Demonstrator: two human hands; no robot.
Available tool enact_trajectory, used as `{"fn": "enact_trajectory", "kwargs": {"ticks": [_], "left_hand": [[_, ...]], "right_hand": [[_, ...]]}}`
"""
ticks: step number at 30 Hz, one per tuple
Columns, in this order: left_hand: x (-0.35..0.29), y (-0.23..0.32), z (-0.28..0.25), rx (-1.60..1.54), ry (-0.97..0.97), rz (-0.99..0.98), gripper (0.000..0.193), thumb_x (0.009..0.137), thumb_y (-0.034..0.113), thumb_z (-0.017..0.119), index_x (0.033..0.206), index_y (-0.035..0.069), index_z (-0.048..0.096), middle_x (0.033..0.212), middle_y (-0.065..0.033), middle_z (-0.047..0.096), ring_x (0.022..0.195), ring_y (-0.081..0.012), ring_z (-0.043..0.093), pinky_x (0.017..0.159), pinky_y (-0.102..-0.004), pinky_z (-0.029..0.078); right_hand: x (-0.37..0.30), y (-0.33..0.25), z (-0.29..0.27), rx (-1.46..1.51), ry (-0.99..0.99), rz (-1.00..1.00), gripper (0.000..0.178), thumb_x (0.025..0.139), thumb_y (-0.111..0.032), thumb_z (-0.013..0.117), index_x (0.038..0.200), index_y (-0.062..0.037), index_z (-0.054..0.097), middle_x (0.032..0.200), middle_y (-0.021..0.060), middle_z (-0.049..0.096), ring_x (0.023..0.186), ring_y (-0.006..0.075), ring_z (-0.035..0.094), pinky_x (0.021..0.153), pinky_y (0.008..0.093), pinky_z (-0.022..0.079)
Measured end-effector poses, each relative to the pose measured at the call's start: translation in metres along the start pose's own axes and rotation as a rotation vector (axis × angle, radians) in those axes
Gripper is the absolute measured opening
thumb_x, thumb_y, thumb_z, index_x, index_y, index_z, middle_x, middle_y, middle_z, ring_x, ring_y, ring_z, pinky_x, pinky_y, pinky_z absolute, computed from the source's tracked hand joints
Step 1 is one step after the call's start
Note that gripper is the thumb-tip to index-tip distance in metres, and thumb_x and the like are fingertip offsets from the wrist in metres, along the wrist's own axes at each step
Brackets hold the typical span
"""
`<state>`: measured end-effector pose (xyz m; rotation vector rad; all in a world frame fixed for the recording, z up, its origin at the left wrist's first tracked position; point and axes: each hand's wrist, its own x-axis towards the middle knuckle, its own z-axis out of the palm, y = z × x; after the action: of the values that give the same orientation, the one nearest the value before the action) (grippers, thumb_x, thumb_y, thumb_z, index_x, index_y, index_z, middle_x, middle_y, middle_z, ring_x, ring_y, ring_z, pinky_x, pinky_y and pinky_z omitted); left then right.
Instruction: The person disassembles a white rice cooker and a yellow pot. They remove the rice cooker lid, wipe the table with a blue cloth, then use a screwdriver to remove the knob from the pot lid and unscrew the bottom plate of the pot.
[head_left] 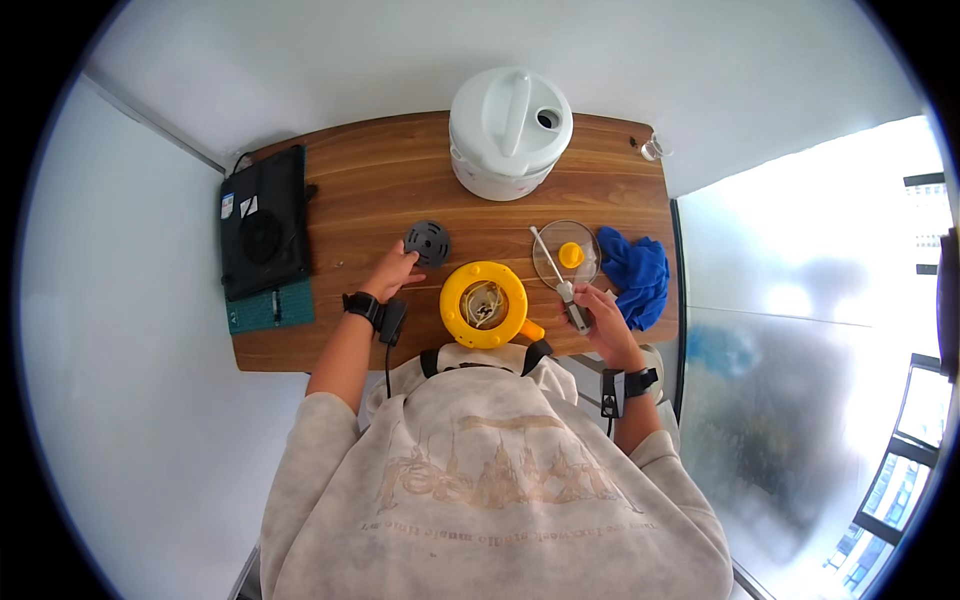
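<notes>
My left hand pinches the near edge of a dark grey round cover with slots in it. My right hand grips a screwdriver by its grey handle, the shaft pointing away to the far left. Between my hands, close to my body, lies a small yellow electric pot, bottom up. Loose pale wires show inside its ring-shaped base, and its handle points right. Under the screwdriver's shaft is a clear glass lid with a yellow knob.
A white lidded container stands at the table's far edge. At left, a black flat appliance partly covers a green mat. A blue cloth lies right of the lid. A small clear object sits at the far right corner.
</notes>
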<state>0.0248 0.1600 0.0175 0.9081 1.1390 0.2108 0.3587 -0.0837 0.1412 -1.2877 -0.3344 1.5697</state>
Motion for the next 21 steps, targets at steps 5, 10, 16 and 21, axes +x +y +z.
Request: {"fn": "enact_trajectory", "kwargs": {"ticks": [5,10,16,21], "left_hand": [[0.012,-0.005,0.005,-0.135,0.016,-0.080,0.037,0.108,0.012,0.041,0.144,0.006,0.036,0.142,-0.0150,0.048,0.123,-0.0315,0.056,0.101,-0.0445,0.054],[0.023,-0.023,-0.013,-0.124,-0.017,-0.105,0.053,0.105,0.013,0.049,0.154,0.009,0.031,0.142,-0.0166,0.049,0.119,-0.0300,0.058,0.101,-0.0436,0.053],[0.007,-0.021,-0.011,0.035,0.047,-0.127,0.062,0.102,0.027,0.055,0.156,0.008,0.032,0.147,-0.0153,0.046,0.122,-0.0283,0.056,0.099,-0.0408,0.053],[-0.009,-0.011,-0.009,0.335,0.101,-0.096,0.053,0.101,0.032,0.056,0.148,0.010,0.045,0.134,-0.0121,0.059,0.114,-0.0235,0.061,0.089,-0.0382,0.056]], "right_hand": [[-0.005,0.004,0.002,0.133,0.014,-0.006,0.015,0.098,-0.016,0.052,0.112,-0.0091,0.052,0.098,0.0079,0.064,0.088,0.0189,0.064,0.081,0.0309,0.052],[-0.005,0.005,0.009,-0.012,0.019,-0.016,0.010,0.097,-0.015,0.053,0.106,-0.0089,0.052,0.089,0.0050,0.058,0.082,0.0157,0.058,0.075,0.0304,0.049],[0.000,0.012,0.010,-0.139,-0.015,0.027,0.005,0.098,-0.014,0.058,0.097,-0.0106,0.055,0.085,-0.0002,0.055,0.077,0.0114,0.054,0.070,0.0264,0.046],[0.011,0.024,0.014,-0.202,0.047,-0.002,0.020,0.097,-0.023,0.067,0.085,-0.0086,0.059,0.075,-0.0019,0.057,0.069,0.0082,0.054,0.063,0.0243,0.044]]}}
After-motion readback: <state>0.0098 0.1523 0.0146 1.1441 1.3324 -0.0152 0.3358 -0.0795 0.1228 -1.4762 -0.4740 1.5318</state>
